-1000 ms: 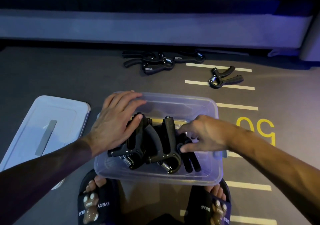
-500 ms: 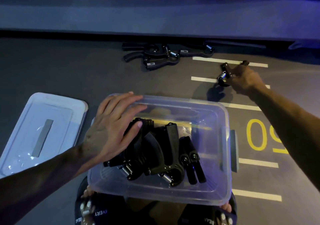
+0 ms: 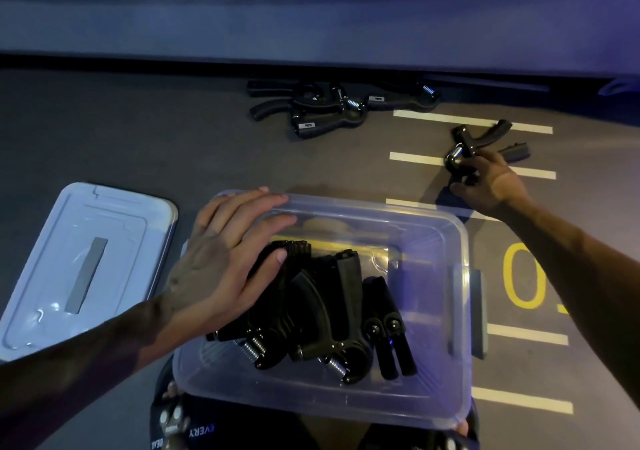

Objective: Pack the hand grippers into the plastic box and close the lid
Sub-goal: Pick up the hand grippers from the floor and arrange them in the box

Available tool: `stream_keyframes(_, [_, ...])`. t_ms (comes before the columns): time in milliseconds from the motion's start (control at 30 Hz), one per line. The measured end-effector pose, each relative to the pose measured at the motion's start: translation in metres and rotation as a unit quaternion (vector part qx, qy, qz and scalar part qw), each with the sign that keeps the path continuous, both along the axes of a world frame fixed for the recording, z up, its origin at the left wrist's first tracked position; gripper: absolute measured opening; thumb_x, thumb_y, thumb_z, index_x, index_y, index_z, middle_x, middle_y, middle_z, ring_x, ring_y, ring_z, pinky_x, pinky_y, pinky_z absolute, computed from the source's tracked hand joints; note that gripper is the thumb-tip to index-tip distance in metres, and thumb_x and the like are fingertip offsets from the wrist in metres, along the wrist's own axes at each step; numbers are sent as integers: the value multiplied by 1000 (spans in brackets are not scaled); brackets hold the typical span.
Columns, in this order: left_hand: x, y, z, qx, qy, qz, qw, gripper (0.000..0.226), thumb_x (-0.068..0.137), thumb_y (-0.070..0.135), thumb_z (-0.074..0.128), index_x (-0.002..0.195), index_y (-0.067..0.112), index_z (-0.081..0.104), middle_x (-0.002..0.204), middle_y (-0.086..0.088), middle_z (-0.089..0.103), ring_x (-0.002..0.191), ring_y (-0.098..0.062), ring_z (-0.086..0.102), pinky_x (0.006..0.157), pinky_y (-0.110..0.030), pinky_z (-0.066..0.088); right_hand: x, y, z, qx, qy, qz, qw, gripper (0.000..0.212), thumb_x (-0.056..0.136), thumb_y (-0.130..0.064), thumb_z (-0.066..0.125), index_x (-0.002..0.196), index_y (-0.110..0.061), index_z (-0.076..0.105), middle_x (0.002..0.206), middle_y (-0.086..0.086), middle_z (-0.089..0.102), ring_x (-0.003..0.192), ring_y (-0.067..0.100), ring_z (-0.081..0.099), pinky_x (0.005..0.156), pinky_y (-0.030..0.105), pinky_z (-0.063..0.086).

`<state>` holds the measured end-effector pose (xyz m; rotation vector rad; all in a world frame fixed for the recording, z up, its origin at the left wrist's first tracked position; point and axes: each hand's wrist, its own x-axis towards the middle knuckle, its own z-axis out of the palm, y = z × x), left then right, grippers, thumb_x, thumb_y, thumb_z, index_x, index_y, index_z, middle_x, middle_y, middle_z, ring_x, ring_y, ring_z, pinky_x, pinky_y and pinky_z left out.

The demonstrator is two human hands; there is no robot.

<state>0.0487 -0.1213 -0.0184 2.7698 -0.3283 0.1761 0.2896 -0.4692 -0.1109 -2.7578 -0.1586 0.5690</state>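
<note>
Clear, thin-walled plastic forms the box at lower centre, a rounded rectangle with a soft rim, holding a heap of black hand grippers whose curved matte handles end in coiled steel springs. Flat and fingers spread, the left hand lies over the box's upper-left corner, palm down on the handle ends, gripping nothing that can be seen. At right centre the right hand is closed around a lone gripper on the dark floor, its fingers wrapped about the spring end while both handles stick out beyond them. Half a second ago this hand covered the gripper more fully; now the tool's handles show more plainly. Three more grippers lie tangled at upper centre. Pale and glossy, the lid rests at lower left, apart from the box, unchanged in place.
</note>
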Motion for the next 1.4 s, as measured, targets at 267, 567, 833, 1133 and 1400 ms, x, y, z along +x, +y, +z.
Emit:
stream_keyframes(267, [-2,0,0,-2,-4,0,1000,37,96,26,61,129,12,66,145,-5,55,140,-28,46,111,-50,35,-25,-15,6,-34,0,-21,999,24,85,-36,61,86,-12,68,86,14,64,77,35,60,69,38,52])
stream_keyframes(567, [-1,-1,1,-1,-1,3,1000,37,95,26,62,129,12,66,145,-5,55,139,-27,47,109,-52,36,-10,-15,-13,-42,50,-66,996,93,63,-53,84,138,-22,39,133,13,43,119,39,48,95,54,50])
stream_keyframes(833, [-2,-2,2,0,-8,-3,1000,36,96,25,61,128,10,66,145,-6,55,139,-28,47,110,-50,35,-26,-9,6,-96,-27,16,995,95,61,-56,84,135,-19,38,123,15,54,105,38,58,82,50,55])
stream_keyframes(1133, [-11,-6,9,-3,-13,1,1000,36,98,31,55,131,16,63,139,-1,57,136,-27,48,112,-42,29,-49,6,142,184,-168,35,968,88,66,-28,85,140,-15,41,119,7,59,96,20,63,81,26,53])
stream_keyframes(1400, [-13,-81,30,-30,-18,-131,991,32,89,55,65,103,27,72,99,12,68,105,-20,54,90,-37,38,-127,41,245,193,-129,315,920,91,63,-33,87,140,-16,42,122,-6,57,99,7,60,92,24,50])
